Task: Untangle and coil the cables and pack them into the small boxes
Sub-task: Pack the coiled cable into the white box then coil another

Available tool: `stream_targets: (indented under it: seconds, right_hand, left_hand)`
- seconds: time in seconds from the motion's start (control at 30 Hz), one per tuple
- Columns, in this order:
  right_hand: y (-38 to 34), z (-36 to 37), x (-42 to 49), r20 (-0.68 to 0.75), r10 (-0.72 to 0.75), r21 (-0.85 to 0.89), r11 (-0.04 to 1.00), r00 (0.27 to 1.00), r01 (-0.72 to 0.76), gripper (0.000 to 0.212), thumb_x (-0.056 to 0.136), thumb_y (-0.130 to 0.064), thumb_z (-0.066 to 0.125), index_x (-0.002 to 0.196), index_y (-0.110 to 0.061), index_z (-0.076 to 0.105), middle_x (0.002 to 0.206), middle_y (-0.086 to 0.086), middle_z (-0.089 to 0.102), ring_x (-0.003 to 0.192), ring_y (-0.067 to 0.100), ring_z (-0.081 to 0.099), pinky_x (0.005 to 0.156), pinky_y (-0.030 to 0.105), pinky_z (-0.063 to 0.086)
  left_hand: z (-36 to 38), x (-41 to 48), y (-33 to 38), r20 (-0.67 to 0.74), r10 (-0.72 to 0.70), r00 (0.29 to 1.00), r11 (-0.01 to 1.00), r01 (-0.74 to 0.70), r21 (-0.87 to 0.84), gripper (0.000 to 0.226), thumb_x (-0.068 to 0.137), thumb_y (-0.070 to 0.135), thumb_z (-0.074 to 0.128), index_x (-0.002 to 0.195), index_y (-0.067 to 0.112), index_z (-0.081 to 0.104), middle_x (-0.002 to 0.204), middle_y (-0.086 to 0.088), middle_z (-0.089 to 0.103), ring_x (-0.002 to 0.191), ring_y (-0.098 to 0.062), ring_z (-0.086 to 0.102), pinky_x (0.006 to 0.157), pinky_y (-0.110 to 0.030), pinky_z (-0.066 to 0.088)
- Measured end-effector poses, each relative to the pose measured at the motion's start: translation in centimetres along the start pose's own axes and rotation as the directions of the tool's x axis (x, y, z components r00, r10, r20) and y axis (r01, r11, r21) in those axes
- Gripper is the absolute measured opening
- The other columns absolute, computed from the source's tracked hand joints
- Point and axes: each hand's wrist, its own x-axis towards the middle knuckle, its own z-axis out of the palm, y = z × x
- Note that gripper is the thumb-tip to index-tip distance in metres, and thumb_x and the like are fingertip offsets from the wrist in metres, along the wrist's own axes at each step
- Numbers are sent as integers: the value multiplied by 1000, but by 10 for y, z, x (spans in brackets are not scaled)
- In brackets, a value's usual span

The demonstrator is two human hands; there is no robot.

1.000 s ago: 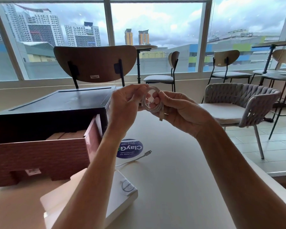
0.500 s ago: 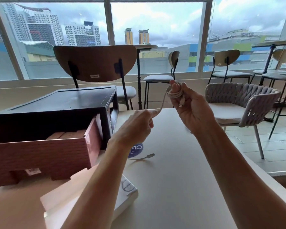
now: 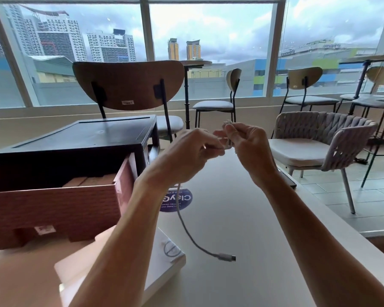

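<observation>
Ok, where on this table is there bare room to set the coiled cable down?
Bare: the table's right half, from the blue sticker across to the right edge. Crowded: the left, with the brick-pattern box, the black box behind it and the white box nearest. The cable's loose end dangles mid-table.

Blue sticker [image 3: 185, 201] — "ClayGo", upside down.

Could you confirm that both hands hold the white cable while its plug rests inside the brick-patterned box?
No: in the head view the plug is over the table, outside the brick-patterned box; left hand and right hand do hold the white cable.
</observation>
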Motion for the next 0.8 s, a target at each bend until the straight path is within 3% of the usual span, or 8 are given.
stream_targets:
  seconds: [0.07,0.27,0.33,0.5,0.63,0.7,0.8]
  right_hand:
    - [3,0,-3,106,4,-65,998,994,2,28,103,-19,51,91,-8,73,72,-2,73,61,3,64,57,12,44]
    - [7,3,-2,334,61,42,996,941,-79,31,103,-16,48,100,4,70,86,15,75,68,27,57,64,36,41]
    - [6,3,-2,375,58,122,986,925,-112,30,103,-13,47,103,7,69,86,20,74,71,30,54,63,31,45]
    - [4,1,-3,467,50,249,951,883,-185,36,105,-11,40,108,18,61,80,14,70,79,31,46,65,20,47]
    - [2,-1,-5,573,59,212,953,818,-218,43,106,-15,35,113,22,55,82,6,69,82,26,51,76,19,49]
    - [1,-1,-7,606,62,179,961,793,-211,41,106,-16,35,106,18,58,81,3,67,80,19,53,77,20,48]
    - [0,-1,-7,606,75,170,960,792,-221,39,105,-13,35,107,20,55,79,6,58,76,14,51,78,23,45]
  left_hand:
    - [-3,0,-2,-106,10,994,1000,-9,4,13,92,19,67,98,19,78,80,21,59,78,16,54,67,-3,40]
    - [-2,1,-12,-345,-56,937,998,38,-58,6,88,23,73,83,20,72,78,16,61,76,14,57,66,-1,41]
    - [-1,1,-15,-388,-75,919,996,55,-63,11,87,29,74,80,24,67,78,15,60,75,13,56,66,-1,40]
    - [2,1,-20,-428,-107,897,994,88,-65,17,90,36,69,82,22,63,75,19,59,70,14,55,62,0,37]
    - [5,1,-24,-429,-138,893,989,104,-103,12,95,30,64,89,20,61,86,14,64,77,12,57,65,3,38]
    - [7,1,-27,-409,-172,896,981,121,-149,9,96,27,63,90,21,59,89,14,64,80,12,58,65,3,38]
    - [9,2,-32,-359,-241,902,957,159,-243,11,99,26,58,88,26,55,90,18,65,78,6,63,71,-9,46]
